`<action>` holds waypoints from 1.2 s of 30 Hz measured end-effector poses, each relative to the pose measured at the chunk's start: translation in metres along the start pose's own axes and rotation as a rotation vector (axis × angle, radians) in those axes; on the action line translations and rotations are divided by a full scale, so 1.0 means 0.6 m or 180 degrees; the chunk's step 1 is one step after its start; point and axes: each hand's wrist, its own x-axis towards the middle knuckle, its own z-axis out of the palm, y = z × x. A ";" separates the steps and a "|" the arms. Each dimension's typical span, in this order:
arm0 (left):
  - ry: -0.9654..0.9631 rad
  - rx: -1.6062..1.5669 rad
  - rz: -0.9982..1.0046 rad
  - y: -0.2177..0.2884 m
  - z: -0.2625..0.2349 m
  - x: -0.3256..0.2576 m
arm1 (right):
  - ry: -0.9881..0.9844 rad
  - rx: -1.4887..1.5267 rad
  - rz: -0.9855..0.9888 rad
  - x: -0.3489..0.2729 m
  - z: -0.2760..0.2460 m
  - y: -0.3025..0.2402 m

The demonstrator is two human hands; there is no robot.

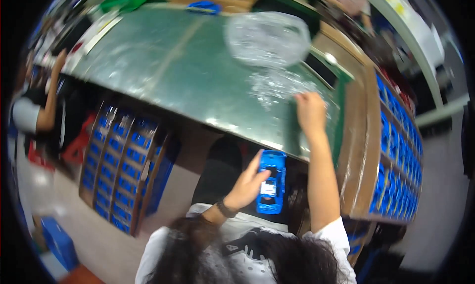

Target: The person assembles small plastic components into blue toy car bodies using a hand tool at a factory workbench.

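Observation:
My left hand [246,187] is closed around a blue toy car [273,160], which I hold over my lap by the table's near edge. The car has dark windows and a white patch on its roof. My right hand [312,113] is over the right part of the green table [193,86], at the edge of a scatter of small clear plastic pieces [274,84]. Its fingers are drawn together; whatever is between them is too small and blurred to make out. Just beyond the pieces lies a bulging clear plastic bag [267,39].
At my right stands a cardboard box [358,135] beside divided trays of blue car parts [396,195]. More blue parts fill a partitioned carton [116,170] on the floor at left. Another person's arm [52,91] is at the far left. A blue piece [204,7] lies at the table's far edge.

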 end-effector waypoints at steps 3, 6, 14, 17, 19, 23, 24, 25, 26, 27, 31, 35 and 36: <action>-0.0024 -0.0070 0.0213 -0.014 -0.004 0.010 | -0.0051 0.0042 0.0400 0.010 -0.007 0.031; 0.0010 -0.0085 0.0386 -0.019 -0.007 0.017 | -0.0198 0.0168 0.0901 0.013 -0.026 0.030; -0.0118 -0.0305 0.0262 -0.018 -0.014 0.023 | -0.0523 0.1162 0.1333 -0.003 -0.034 0.072; -0.0162 -0.0141 0.0426 -0.019 -0.013 0.025 | -0.0438 0.0920 0.1230 -0.023 -0.047 0.087; -0.0199 -0.0067 0.0382 -0.021 -0.012 0.025 | -0.0586 0.0946 0.1235 -0.037 -0.063 0.075; -0.0103 0.0882 0.0919 0.000 -0.002 0.015 | -0.0754 0.1436 0.1427 -0.066 -0.095 0.002; -0.0104 0.0770 0.0636 0.015 0.002 0.009 | -0.0842 0.1719 0.1606 -0.075 -0.101 -0.018; -0.0101 0.0930 0.0929 0.008 0.000 0.017 | -0.0971 0.1874 0.1554 -0.087 -0.103 -0.029; -0.0116 0.0938 0.0916 0.008 -0.001 0.018 | -0.1098 0.2030 0.1499 -0.097 -0.103 -0.039; -0.0128 0.0963 0.0837 0.014 0.000 0.019 | -0.1274 0.1968 0.1505 -0.105 -0.100 -0.046; -0.0138 0.0931 0.0731 0.018 0.006 0.030 | -0.0936 0.1452 0.0193 -0.124 -0.069 -0.042; 0.0037 0.1298 0.1046 -0.011 0.003 0.041 | -0.0845 0.0903 -0.0137 -0.128 -0.077 -0.051; 0.0069 0.1221 0.1060 -0.013 0.004 0.042 | -0.0843 0.0705 -0.0251 -0.128 -0.079 -0.051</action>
